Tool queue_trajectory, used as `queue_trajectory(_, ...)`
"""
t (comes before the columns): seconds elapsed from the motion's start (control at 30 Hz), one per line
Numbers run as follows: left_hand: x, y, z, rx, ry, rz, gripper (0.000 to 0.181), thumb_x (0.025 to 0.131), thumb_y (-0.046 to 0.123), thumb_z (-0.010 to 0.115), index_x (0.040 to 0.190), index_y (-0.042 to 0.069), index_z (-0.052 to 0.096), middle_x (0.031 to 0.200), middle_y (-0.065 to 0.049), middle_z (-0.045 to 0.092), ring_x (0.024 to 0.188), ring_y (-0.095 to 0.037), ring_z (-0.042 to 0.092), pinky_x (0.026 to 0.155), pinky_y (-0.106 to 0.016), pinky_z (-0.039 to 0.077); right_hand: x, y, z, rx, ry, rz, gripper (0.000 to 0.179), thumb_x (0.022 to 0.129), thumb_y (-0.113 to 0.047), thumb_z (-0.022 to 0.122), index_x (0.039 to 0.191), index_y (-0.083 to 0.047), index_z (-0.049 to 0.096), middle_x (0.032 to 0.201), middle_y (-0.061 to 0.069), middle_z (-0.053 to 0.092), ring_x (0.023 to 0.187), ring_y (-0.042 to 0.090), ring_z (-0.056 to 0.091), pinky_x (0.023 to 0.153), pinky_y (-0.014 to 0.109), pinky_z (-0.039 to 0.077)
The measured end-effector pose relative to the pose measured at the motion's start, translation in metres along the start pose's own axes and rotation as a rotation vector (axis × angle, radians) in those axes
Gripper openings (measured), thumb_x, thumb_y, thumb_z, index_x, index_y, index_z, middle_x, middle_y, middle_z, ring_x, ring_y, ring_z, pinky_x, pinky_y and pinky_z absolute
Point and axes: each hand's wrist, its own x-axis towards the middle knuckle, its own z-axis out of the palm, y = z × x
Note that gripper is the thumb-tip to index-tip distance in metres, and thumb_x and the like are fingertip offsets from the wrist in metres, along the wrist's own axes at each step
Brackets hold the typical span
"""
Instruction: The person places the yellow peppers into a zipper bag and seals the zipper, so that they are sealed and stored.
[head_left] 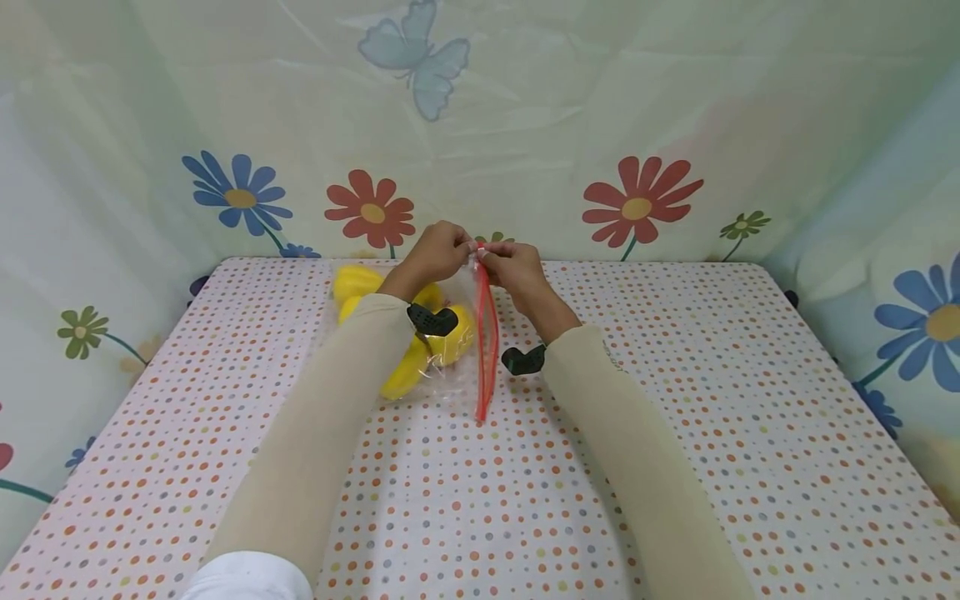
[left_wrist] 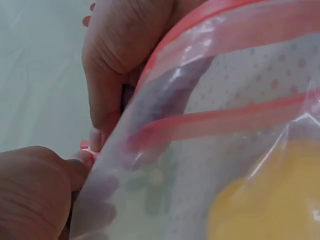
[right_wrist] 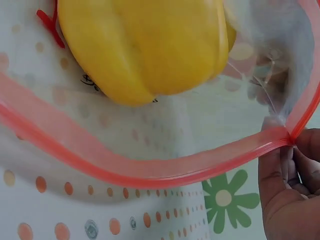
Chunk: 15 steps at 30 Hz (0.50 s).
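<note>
A clear zip bag (head_left: 450, 387) lies on the table with several yellow objects in it, one rounded and lobed like a bell pepper (right_wrist: 145, 50). Its red zip edge (head_left: 482, 358) runs toward me, the two strips bowed apart along the middle. At the far end of that edge my left hand (head_left: 437, 252) pinches the bag's corner. My right hand (head_left: 516, 265) pinches the same corner from the right, thumb and fingertips close against the left ones. In the left wrist view, the clear plastic (left_wrist: 150, 195) covers part of both hands' work.
The table (head_left: 675, 400) has a dotted cover. Behind it hangs a curtain (head_left: 510, 125) printed with flowers and a butterfly, close beyond my hands. A dark wrist camera (head_left: 432, 320) sits by the left wrist, another camera (head_left: 523, 360) by the right.
</note>
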Motion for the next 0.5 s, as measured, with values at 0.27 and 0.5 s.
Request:
queue_trajectory(0.27,0.001,0.003,0.005,0.052,0.064,-0.021,0.026,0.101,0.015,0.049,0.106,0.000,0.070,0.083,-0.009,0.062,0.064,-0.021,0.048,0.057,-0.027,0.040,-0.003,-0.003,-0.002,-0.036,-0.001,0.075,0.026,0.096,-0.012,0.063,0.115,0.005,0.064,0.103,0.011,0.061,0.077,0.015,0.064,0.075,0.027,0.055)
queue_trajectory(0.5,0.001,0.002,0.005,0.071,0.107,-0.051,0.026,0.102,0.016,0.048,0.108,-0.001,0.068,0.091,-0.010,0.063,0.076,-0.023,0.054,0.068,-0.031,0.045,-0.012,-0.002,-0.002,-0.070,-0.055,0.080,0.027,0.095,-0.011,0.063,0.113,0.009,0.062,0.096,0.012,0.063,0.069,0.012,0.064,0.074,0.028,0.055)
